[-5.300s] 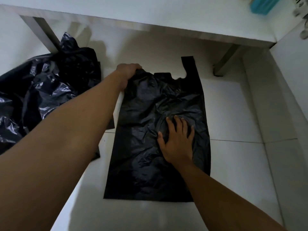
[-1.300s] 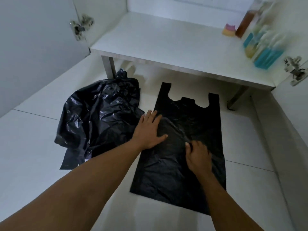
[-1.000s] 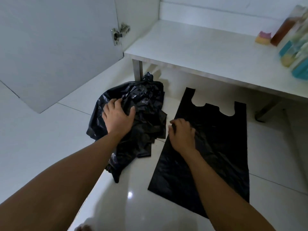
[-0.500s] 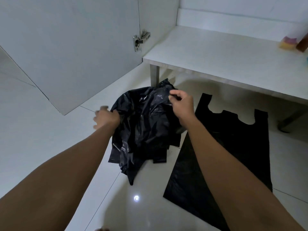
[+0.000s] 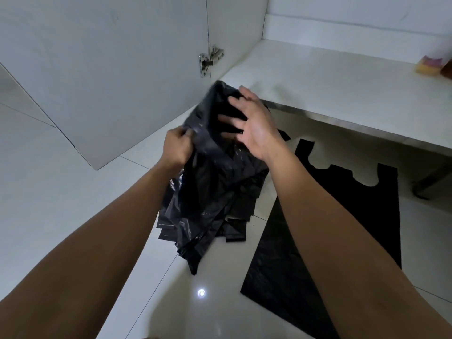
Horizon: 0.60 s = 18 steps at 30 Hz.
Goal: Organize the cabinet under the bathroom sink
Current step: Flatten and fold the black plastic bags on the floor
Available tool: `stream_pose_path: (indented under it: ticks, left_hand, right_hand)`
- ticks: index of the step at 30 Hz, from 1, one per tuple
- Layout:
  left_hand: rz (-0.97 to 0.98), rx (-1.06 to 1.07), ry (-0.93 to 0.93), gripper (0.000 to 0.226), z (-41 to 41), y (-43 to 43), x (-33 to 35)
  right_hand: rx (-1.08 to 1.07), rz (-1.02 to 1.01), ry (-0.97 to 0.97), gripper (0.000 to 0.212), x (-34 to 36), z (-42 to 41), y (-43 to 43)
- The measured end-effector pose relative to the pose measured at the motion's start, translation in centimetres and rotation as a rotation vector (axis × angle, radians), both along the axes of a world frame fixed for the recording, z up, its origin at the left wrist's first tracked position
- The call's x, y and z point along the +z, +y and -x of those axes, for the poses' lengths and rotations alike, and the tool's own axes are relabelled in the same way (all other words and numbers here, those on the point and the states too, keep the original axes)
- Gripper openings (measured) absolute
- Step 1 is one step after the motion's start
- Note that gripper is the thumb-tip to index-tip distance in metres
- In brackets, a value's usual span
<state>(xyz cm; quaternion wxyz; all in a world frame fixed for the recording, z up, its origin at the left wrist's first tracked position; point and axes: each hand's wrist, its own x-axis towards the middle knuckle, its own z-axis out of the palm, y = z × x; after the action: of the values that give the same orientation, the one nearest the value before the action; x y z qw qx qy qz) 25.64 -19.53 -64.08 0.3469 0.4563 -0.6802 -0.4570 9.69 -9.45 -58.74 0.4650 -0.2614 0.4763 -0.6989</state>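
- Above the floor tiles [image 5: 61, 192], just in front of the open cabinet, we see the crumpled bundle of black plastic bags [image 5: 210, 192] lifted at its top, while its lower folds hang down and reach the floor.
- Our left hand [image 5: 177, 149] pinches the bundle's upper left edge, fingers curled tight around the plastic.
- Our right hand [image 5: 254, 123] is at the top of the bundle with its fingers spread and nearly straight. They touch the plastic without closing on it, and some of the fingertips are hidden in the folds.
- To the right of the bundle, a flattened black bag [image 5: 271, 270] lies spread on the tiles with its handle loops pointing towards the cabinet. Our right forearm crosses over it.
- Behind both bags runs the white cabinet shelf [image 5: 342, 89], raised off the floor on a leg [image 5: 428, 184].
- A yellow and pink sponge [image 5: 429, 66] sits at the shelf's far right.
- On the left the cabinet door [image 5: 110, 81] stands swung open, its metal hinge [image 5: 210, 61] near the bundle's top.
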Motion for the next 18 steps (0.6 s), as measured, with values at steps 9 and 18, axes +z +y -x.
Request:
stream_pose_path:
  ticks: [9, 18]
  left_hand:
    - [-0.502, -0.332, 0.258, 0.027, 0.0, 2.2, 6.3]
    - [-0.420, -0.665, -0.030, 0.028, 4.1, 4.2, 10.6]
  right_hand:
    - [-0.303, -0.223, 0.930, 0.100, -2.9, 3.7, 3.5]
    - [-0.213, -0.223, 0.850, 0.008, 2.2, 7.1, 8.3]
